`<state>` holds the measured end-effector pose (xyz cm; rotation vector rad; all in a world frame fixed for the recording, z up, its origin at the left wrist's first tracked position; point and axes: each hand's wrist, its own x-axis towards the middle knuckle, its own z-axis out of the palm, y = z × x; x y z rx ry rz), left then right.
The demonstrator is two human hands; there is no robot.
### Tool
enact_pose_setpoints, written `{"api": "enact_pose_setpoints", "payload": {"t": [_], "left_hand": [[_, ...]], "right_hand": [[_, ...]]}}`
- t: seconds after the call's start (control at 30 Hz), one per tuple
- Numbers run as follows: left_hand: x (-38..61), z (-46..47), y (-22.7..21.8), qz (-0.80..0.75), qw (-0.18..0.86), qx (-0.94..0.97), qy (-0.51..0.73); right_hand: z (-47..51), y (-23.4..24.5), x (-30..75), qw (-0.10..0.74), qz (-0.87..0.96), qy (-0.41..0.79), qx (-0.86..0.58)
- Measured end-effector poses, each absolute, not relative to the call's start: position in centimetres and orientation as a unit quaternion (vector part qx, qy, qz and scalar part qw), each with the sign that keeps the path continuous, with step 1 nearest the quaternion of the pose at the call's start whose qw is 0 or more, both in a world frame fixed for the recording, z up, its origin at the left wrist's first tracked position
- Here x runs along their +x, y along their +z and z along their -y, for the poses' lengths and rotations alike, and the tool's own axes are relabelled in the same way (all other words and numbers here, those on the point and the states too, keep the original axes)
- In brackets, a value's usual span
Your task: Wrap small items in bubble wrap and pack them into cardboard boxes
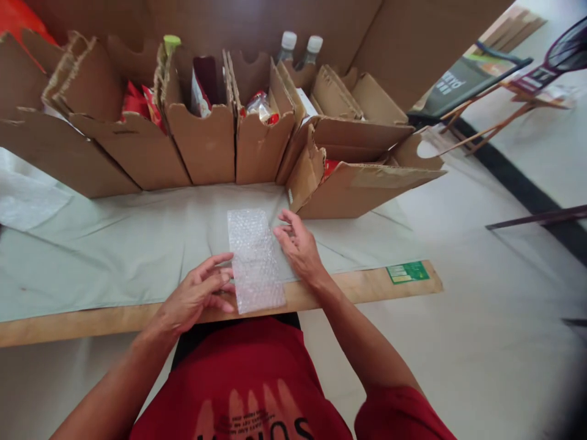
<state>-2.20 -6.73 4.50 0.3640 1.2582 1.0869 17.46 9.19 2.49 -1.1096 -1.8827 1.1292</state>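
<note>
Either side of bubble wrap (pixel 254 260): left hand (pixel 202 293), right hand (pixel 300 247), grips loosely parted, clamping nothing; stray nudge could slide it off table (pixel 360 290).

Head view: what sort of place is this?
Likely an indoor packing or sorting bench: a row of cardboard bins, some holding packets, stands along a cloth-covered table, with a piece of bubble wrap at its front edge.

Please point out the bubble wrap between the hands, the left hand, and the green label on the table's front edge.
Bubble wrap (pixel 255 261): head view, middle of its upper face.
Left hand (pixel 195 296): head view, middle of the hand.
Green label (pixel 407 272): head view, middle of its face.
</note>
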Motion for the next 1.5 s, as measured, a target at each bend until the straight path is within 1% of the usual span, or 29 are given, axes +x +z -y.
{"api": "enact_pose_setpoints", "payload": {"t": [0.07,0.2,0.3,0.4,0.47,0.53,0.6,0.63,0.67,0.77,0.8,0.83,0.97,1.07,1.17,1.27,1.33,1.4,1.5], "left_hand": [[-2.6,7.8,4.9,-0.559,0.667,0.16,0.466],[-2.4,8.9,5.3,-0.572,0.671,0.159,0.444],[-1.1,8.8,4.9,-0.567,0.679,0.188,0.428],[0.4,8.1,4.3,-0.57,0.68,0.198,0.417],[0.8,7.6,4.2,-0.568,0.682,0.161,0.432],[0.6,7.5,4.4,-0.557,0.694,0.123,0.44],[0.0,7.9,4.7,-0.56,0.699,0.135,0.423],[-0.4,8.2,4.8,-0.58,0.68,0.166,0.416],[-0.7,8.5,4.9,-0.614,0.639,0.209,0.413],[-1.3,8.4,5.1,-0.725,0.423,0.367,0.4],[-1.3,8.0,5.0,-0.742,0.362,0.412,0.387],[-1.2,7.4,4.8,-0.747,0.323,0.45,0.368],[-0.7,4.5,3.6,-0.75,0.267,0.554,0.244],[-0.4,3.6,2.7,-0.762,0.21,0.587,0.175],[-0.5,4.1,2.2,-0.756,0.124,0.617,0.177],[-0.7,5.5,2.2,-0.706,0.023,0.664,0.247],[-0.9,6.5,2.4,-0.643,0.011,0.711,0.284],[-1.1,7.1,2.5,-0.596,0.041,0.745,0.296],[-1.2,6.8,2.4,-0.594,0.094,0.736,0.311]], "right_hand": [[-8.2,3.0,19.7,0.309,0.795,0.369,-0.368],[-5.3,3.6,24.0,0.177,0.92,0.252,-0.242],[-3.3,3.7,25.2,0.108,0.943,0.236,-0.209],[-2.3,3.6,24.9,0.079,0.949,0.245,-0.183],[-2.2,3.2,24.3,0.102,0.949,0.242,-0.175],[-2.3,2.4,23.5,0.176,0.936,0.243,-0.184],[-2.5,1.6,22.5,0.26,0.905,0.262,-0.212],[-2.6,1.2,22.1,0.288,0.887,0.277,-0.231],[-2.7,1.0,21.6,0.301,0.872,0.293,-0.251],[-3.1,1.0,20.4,0.274,0.853,0.32,-0.307],[-3.2,1.1,20.1,0.26,0.853,0.317,-0.322],[-3.3,1.2,19.9,0.246,0.855,0.311,-0.334],[-3.0,1.4,20.1,0.224,0.872,0.245,-0.36],[-2.4,1.6,21.0,0.248,0.889,0.152,-0.352],[-2.2,2.1,21.6,0.235,0.923,0.114,-0.283],[-2.9,2.3,21.4,0.203,0.946,0.128,-0.217],[-3.5,2.2,21.0,0.215,0.941,0.159,-0.209],[-4.0,2.1,20.6,0.228,0.924,0.211,-0.225],[-4.3,2.2,20.4,0.221,0.894,0.283,-0.269]]}}
